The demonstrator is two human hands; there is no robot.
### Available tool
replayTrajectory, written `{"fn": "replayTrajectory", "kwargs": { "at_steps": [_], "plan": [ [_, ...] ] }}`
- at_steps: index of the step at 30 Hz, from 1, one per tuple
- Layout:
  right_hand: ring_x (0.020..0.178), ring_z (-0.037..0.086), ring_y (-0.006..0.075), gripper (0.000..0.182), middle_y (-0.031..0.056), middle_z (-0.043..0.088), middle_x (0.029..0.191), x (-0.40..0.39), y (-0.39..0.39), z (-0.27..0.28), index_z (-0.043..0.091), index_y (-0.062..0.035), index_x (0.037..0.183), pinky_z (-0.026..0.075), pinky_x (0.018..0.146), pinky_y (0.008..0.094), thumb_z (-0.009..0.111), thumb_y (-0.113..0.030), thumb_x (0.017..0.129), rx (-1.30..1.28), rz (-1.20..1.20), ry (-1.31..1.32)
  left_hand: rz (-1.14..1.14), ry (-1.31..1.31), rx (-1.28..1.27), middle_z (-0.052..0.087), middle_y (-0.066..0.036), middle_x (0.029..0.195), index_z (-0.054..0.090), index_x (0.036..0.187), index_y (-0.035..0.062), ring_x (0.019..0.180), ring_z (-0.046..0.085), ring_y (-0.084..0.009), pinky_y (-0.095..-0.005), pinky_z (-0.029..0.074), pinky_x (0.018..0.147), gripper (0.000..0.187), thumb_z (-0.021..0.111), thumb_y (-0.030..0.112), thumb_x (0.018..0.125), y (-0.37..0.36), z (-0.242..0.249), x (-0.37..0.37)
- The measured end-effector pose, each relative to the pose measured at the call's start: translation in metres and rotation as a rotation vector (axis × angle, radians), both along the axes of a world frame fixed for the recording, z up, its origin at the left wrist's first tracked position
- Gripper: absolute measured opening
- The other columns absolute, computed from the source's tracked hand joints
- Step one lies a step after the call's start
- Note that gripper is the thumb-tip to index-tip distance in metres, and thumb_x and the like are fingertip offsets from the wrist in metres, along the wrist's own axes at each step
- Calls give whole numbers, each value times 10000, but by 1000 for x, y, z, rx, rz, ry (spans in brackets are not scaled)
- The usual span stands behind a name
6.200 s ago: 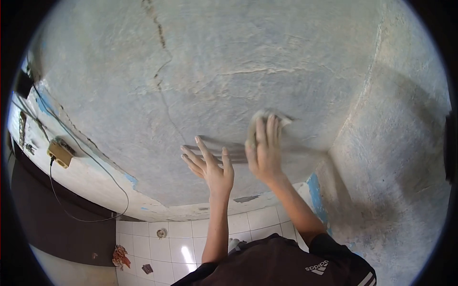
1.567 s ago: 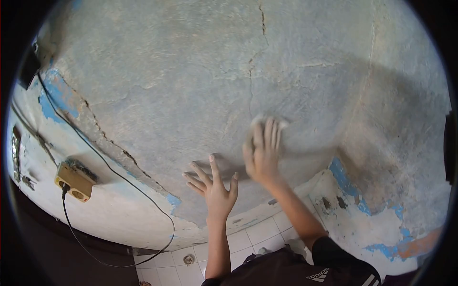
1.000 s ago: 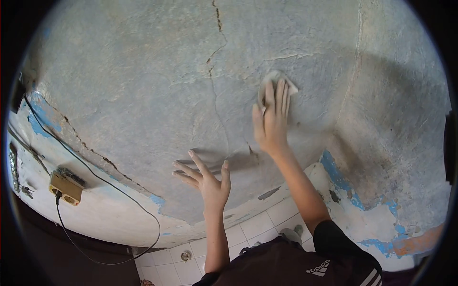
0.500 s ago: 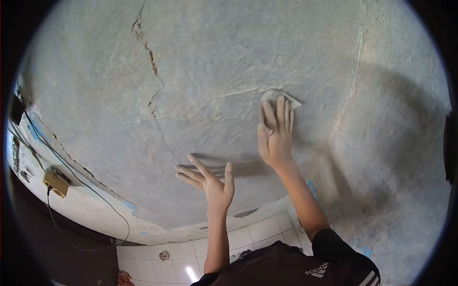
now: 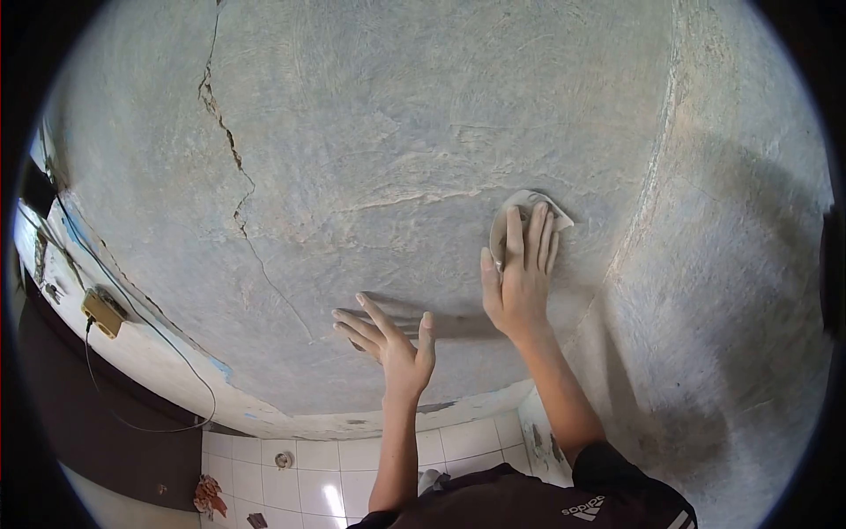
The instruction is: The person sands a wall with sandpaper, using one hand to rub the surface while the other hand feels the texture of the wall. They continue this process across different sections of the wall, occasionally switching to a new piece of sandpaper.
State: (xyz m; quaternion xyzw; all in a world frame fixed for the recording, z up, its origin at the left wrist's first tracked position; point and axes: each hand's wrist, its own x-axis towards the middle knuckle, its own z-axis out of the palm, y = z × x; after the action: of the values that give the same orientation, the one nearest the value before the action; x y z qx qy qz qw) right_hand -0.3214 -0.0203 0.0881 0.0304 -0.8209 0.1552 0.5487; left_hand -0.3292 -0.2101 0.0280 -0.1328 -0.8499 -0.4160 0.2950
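Fingers [image 5: 535, 236] of the right hand [image 5: 522, 295] lie extended over a pale sheet [image 5: 500, 236], pressing it flat to the grey wall [image 5: 370, 115]; the thumb stands out to the side, close to the sheet's edge. One pointed corner of the sheet shows beyond the fingertips, on the side towards the corner seam [image 5: 648, 185], where a rough side wall [image 5: 714, 300] meets this one. Just above and to the left of the sheet, a raised ridge [image 5: 419, 198] runs across the plaster.

Over to the left and lower down, the left hand [image 5: 401, 360] is released, its fingers spread and the thumb apart, holding nothing. Shadows fall on the wall beside it, but from where I stand I cannot tell whether its fingertips touch the surface. A jagged crack [image 5: 234, 150] comes down the wall and thins to a fine line near that hand.

Further left, a yellowish socket block [image 5: 104, 314] has a plug in it, with a dark cable [image 5: 214, 401] looping below, near a chip of blue paint [image 5: 220, 368]. White floor tiles [image 5: 317, 454] lie at the wall's foot, with a small round fitting [image 5: 284, 460] and a crumpled reddish cloth [image 5: 209, 495]. The person wears a dark shirt [image 5: 502, 498].
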Motion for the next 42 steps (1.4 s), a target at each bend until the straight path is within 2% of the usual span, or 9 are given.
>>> {"fn": "replayTrajectory", "kwargs": {
  "at_steps": [8,10,12,16,19,25,32,38,42],
  "plan": [
    [1438,191,610,750,423,190,1557,16,-29,-122,294,15,1560,128,1154,704,593,-303,950,66,76,-285,47,-18,-33,-255,-400,1559,-74,1607,40,1436,-235,-598,-729,-46,1115,990,571,482,1001,10,-3,1],
    [1441,178,612,817,432,173,1555,18,-28,-114,255,18,1572,112,1150,716,631,-293,917,41,75,-286,49,-1,-36,-236,-415,1557,-30,1607,21,1430,-221,-616,-737,-30,1110,974,587,459,994,8,-5,1],
    [1456,128,613,772,442,155,1554,8,-26,-79,219,53,1566,92,1157,708,568,-292,969,-24,69,-156,52,10,-48,-217,-430,1554,13,1606,2,1424,-207,-634,-744,-15,1105,960,603,437,986,3,-8,1],
    [1462,74,623,729,449,89,1565,-6,-24,-8,227,92,1546,94,1160,700,509,-323,1017,-86,110,43,29,134,69,-135,-336,1626,113,1619,51,1468,-152,-585,-727,10,1125,821,542,416,1023,-8,-5,3],
    [1457,56,636,731,460,57,1562,-9,-49,-2,243,93,1542,111,1155,704,514,-337,1016,-68,119,55,44,118,7,-123,-331,1630,137,1616,46,1474,-140,-576,-718,13,1132,788,520,413,1033,-28,3,1],
    [1441,77,658,736,472,90,1550,-9,-142,-69,269,62,1549,136,1145,707,552,-335,997,8,170,-146,79,99,-49,-89,-307,1647,145,1615,45,1498,-113,-537,-663,15,1169,748,509,364,1045,-85,13,-10],
    [1459,115,623,695,450,126,1562,-41,-203,33,278,36,1557,154,1147,691,511,-329,1014,-25,94,116,35,145,-141,-18,-257,1675,195,1616,74,1514,-118,-502,-655,-42,1166,694,472,374,1055,-172,19,-30],
    [1450,126,632,727,460,137,1550,-59,-302,-46,272,13,1561,139,1154,702,526,-380,1004,4,32,49,14,147,-171,9,-270,1671,239,1610,93,1516,-118,-500,-656,-90,1155,656,446,379,1058,-237,17,-46],
    [1453,129,624,729,447,164,1551,-59,-324,-55,250,-15,1574,137,1155,703,541,-371,1007,-114,48,7,-97,167,-134,98,-285,1658,382,1565,115,1509,-94,-524,-680,-118,1131,605,461,408,1042,-249,11,-48]
  ]
}}
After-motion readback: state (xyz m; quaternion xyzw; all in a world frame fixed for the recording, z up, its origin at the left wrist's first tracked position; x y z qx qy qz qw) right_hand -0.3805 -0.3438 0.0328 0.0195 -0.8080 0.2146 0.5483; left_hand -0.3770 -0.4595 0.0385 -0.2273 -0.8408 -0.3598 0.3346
